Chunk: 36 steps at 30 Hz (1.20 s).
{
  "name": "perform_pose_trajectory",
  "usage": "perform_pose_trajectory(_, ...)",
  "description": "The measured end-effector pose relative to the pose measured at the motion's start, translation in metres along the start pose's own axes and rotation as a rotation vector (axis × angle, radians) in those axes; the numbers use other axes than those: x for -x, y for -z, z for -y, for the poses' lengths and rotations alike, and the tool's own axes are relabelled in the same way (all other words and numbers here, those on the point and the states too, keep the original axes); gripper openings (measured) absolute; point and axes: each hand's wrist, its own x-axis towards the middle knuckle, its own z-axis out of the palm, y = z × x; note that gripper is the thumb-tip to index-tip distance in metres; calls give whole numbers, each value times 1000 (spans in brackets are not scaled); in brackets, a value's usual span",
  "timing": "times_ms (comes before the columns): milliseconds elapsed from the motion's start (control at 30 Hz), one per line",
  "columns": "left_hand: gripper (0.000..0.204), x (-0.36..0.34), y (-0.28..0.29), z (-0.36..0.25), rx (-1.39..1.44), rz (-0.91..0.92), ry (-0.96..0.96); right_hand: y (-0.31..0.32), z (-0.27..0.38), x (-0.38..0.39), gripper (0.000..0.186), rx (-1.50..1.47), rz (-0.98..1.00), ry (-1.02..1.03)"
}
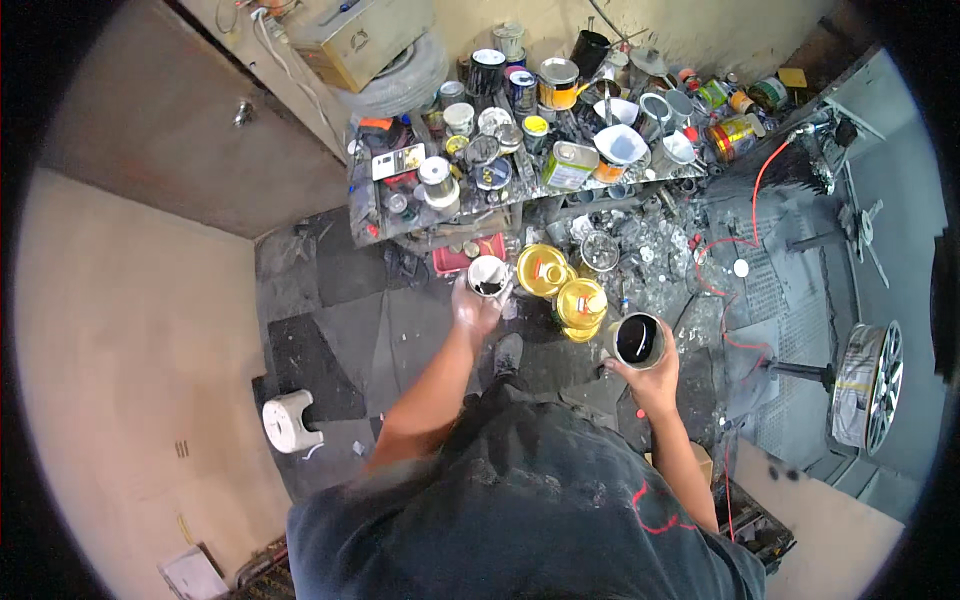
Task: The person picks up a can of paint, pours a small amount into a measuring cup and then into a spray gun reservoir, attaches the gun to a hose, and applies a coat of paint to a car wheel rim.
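In the head view, the left hand (pixel 478 312) wraps around a white cup (pixel 480 267), partly black inside, left of the gold cans (pixel 582 302), the right hand (pixel 648 385) grips a wider cup (pixel 657 347) already holding black liquid (pixel 636 338) right of them, neither yet set down.

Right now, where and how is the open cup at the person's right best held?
Probably hold the cup by its outer wall, below the rim, coming from the near side: it is round, and its mouth faces up with glossy black contents inside, so the opening is best left clear. The right grip holds it from that side.
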Motion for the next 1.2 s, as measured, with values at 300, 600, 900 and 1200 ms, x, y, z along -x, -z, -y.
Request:
perform_pose_trajectory(300, 47, -177, -57, -57, 5, -24, -24, -22, 3, 2, 84, 137, -187, -128)
perform_pose_trajectory(600, 49, -222, -89, -55, -232, -311, -107, -25, 15, 5, 79, 92, -297, -230)
perform_pose_trajectory(900, 59, -214, -45, -44, -391, -330, -73, -11, -11, 17, 82, 107, -376, -214)
perform_pose_trajectory(1200, 40, -83, 85, 89, -1675, 682, 498, 51, -24, 75, 80, 18, -512, -189)
